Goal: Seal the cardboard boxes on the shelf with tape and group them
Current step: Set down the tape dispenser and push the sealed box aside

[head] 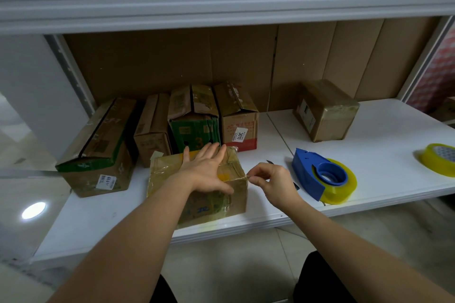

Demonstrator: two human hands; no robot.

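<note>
At the shelf's [369, 130] front edge the small box [197, 194] looks light, tape-slick and soft-cornered; the left hand [209, 172] presses flat on top, fingers spread; the right hand [273, 183] pinches a twisted tape end [246, 177] (probably best held from above).

I can read a big yellow "3" on the green box [195, 139]. A white sticker [240, 134] on the red box [240, 130] says "3011". The other labels are too blurry for me to read.
</note>
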